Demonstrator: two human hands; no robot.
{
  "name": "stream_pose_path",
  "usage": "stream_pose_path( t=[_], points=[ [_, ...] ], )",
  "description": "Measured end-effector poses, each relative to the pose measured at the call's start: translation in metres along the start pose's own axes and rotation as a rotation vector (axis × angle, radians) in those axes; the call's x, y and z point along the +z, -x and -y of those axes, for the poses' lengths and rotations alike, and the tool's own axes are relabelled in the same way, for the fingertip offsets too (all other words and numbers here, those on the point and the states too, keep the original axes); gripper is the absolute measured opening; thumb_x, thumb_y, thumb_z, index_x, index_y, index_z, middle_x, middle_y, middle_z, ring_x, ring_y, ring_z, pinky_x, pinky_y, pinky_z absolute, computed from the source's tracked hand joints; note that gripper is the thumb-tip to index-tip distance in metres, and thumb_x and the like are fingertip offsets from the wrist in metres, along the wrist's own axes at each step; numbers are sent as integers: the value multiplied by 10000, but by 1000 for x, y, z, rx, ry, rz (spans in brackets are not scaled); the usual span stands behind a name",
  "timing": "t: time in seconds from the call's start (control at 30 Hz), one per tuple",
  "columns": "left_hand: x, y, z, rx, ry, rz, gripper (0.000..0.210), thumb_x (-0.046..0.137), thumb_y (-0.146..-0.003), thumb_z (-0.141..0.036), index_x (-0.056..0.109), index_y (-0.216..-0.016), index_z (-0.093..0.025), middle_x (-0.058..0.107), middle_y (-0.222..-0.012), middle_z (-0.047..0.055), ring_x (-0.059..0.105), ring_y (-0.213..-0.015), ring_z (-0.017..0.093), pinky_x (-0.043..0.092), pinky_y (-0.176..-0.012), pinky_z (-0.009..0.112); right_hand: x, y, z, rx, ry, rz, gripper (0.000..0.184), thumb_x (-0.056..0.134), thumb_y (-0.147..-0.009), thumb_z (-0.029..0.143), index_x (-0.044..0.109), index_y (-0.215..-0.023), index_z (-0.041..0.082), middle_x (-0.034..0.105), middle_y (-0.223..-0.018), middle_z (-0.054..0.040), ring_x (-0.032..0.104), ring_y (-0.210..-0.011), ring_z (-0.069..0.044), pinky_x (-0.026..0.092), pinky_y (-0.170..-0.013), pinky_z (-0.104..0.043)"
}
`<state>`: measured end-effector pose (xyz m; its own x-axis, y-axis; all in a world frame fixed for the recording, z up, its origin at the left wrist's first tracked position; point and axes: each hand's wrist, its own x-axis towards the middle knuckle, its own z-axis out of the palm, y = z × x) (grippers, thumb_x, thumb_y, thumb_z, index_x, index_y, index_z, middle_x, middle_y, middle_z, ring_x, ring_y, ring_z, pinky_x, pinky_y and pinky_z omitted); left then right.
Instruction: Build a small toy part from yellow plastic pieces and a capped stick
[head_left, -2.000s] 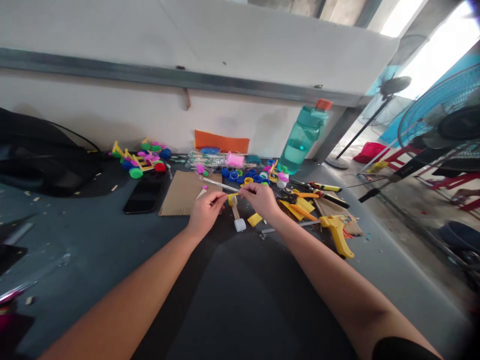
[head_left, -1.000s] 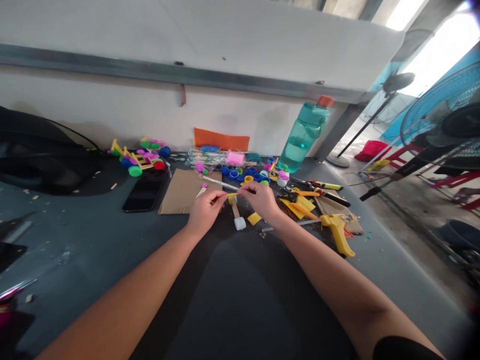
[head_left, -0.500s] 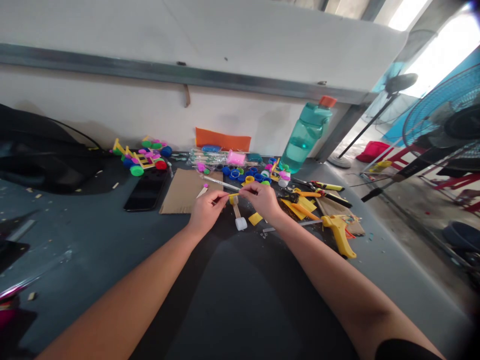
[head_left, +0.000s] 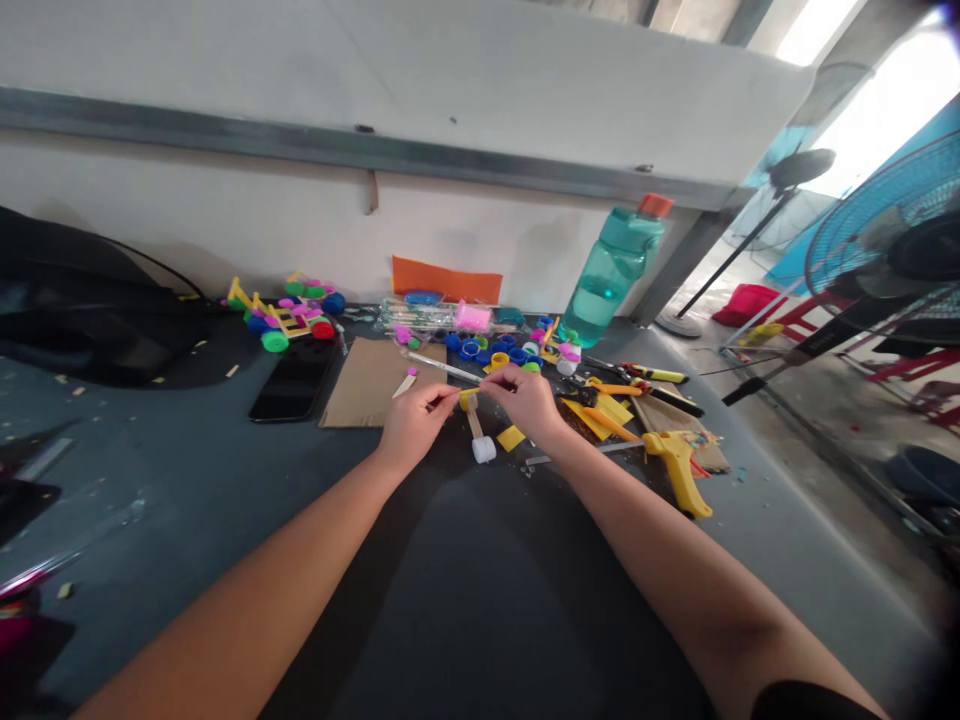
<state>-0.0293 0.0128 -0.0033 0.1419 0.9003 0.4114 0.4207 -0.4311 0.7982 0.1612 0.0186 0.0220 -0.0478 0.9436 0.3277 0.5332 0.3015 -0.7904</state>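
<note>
My left hand (head_left: 412,425) pinches one end of a thin yellow strip (head_left: 469,391). At its other end, the fingertips of my right hand (head_left: 527,402) are closed on the same strip, so it spans the small gap between both hands. Just beneath lies a short wooden stick (head_left: 475,424) with a yellow piece round its upper end and a white bottle cap (head_left: 484,449) at its lower end. Whether the strip touches the stick, I cannot tell. Beside my right hand is a small yellow square (head_left: 511,438). A clear glue stick (head_left: 442,368) lies behind my hands.
Cardboard (head_left: 356,385) and a phone (head_left: 289,385) lie left. Several bottle caps (head_left: 469,348) sit behind my hands, near a teal water bottle (head_left: 609,275). To the right are pliers (head_left: 664,398) and a yellow glue gun (head_left: 679,470). Small toy builds (head_left: 289,315) stand back left.
Almost nothing differs. Both hands keep their pinch on the yellow strip, with only a slight shift of the fingers and the view.
</note>
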Motion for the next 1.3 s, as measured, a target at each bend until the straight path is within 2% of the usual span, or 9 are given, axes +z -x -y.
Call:
stream_pose_path(
  t=[0.43, 1.0, 1.3],
  points=[
    [1, 0, 0, 9, 0, -27, 209, 590, -847, -358, 711, -949, -221, 730, -792, 25, 672, -691, 161, 548, -637, 274, 1, 1, -5, -29, 14, 3, 143, 623, -799, 305, 719, -776, 203, 729, -785, -22, 631, -712, -167, 454, -661, -269],
    [-1, 1, -3, 2, -19, -12, 269, 592, -847, -338, 722, -1046, -212, 749, -865, 42, 694, -736, 181, 565, -678, 312, -1, 1, -2, -44, 2, -9, 173, 585, -807, 302, 717, -799, 190, 713, -737, -20, 611, -659, -157, 430, -604, -254],
    [0, 1, -1, 27, -19, -75, 225, 590, -851, -317, 724, -994, -206, 743, -874, 45, 686, -719, 172, 562, -667, 302, -2, 3, -6, -65, -87, 2, 135, 576, -783, 253, 663, -864, 190, 674, -784, -15, 605, -685, -146, 466, -639, -263]
  ],
)
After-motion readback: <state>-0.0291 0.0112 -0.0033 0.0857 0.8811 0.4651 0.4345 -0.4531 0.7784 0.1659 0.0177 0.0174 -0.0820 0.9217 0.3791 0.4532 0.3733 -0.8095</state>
